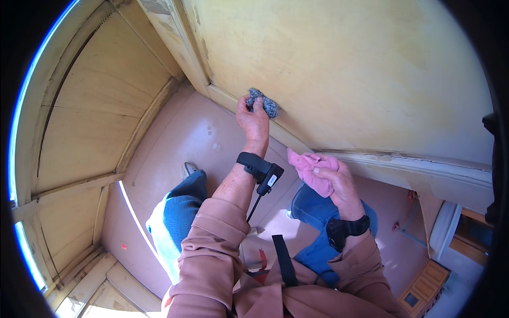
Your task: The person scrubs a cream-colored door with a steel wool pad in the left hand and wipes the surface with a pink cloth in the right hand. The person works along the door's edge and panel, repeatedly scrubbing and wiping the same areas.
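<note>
My left hand [253, 117] grips a grey metallic-looking scouring pad [261, 103] between thumb and fingers. The pad lies against the lower part of a pale yellow door panel [342, 71], near its bottom rail. Smudges show on the panel beside the pad. To the right and lower in view, my right hand [338, 183] is closed on a bunched pink cloth [312, 171], held close to the panel's lower edge. Each wrist wears a black strapped device.
Another yellowed panelled door or wall [99, 99] stands at the left, with a bright gap at its outer edge. The floor [167, 131] is pinkish. A wooden cabinet [425, 284] is at the lower right. The frame along the panel's bottom has cracked, peeling paint.
</note>
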The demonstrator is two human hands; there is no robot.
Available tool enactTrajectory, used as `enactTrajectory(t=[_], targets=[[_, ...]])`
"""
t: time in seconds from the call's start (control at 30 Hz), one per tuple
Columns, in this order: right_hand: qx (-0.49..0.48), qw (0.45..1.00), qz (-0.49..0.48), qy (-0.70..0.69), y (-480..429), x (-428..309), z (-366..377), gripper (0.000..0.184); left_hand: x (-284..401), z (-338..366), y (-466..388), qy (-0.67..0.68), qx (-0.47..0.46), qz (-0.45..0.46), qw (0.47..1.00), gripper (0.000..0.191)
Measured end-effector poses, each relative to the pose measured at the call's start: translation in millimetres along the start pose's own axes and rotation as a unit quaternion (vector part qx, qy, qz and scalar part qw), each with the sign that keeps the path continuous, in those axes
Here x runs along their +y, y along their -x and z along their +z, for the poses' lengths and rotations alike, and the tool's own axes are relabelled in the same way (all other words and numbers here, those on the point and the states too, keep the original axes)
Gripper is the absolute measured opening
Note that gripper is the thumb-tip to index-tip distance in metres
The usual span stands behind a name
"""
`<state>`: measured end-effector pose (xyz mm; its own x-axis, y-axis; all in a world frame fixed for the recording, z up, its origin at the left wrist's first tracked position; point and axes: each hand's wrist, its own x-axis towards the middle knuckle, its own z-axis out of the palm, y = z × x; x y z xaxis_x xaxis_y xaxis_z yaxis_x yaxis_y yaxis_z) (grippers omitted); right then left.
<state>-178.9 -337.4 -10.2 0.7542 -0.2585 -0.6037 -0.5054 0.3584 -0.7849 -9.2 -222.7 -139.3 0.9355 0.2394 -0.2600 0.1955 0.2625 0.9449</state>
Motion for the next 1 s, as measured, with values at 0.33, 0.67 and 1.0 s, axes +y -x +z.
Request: enactTrajectory(t=[0.33,0.67,1.0], targets=[[-0.005,1.0,-0.008,-0.008,-1.0,-0.7,-2.0,0.042,24.7,-17.1,-36.0,0.026,-0.007,-0.072,0.997,0.017],[-0.003,1.0,-0.005,0.002,0.5,-1.1,-2.2,0.043,18.4,-3.0,-19.9,0.058,0.012,-0.018,0.998,0.013],[-0.01,1.0,-0.005,-0.026,0.9,-1.0,-2.3,0.043,21.8,-3.9,1.3,0.04,-0.031,-0.064,0.997,0.014]])
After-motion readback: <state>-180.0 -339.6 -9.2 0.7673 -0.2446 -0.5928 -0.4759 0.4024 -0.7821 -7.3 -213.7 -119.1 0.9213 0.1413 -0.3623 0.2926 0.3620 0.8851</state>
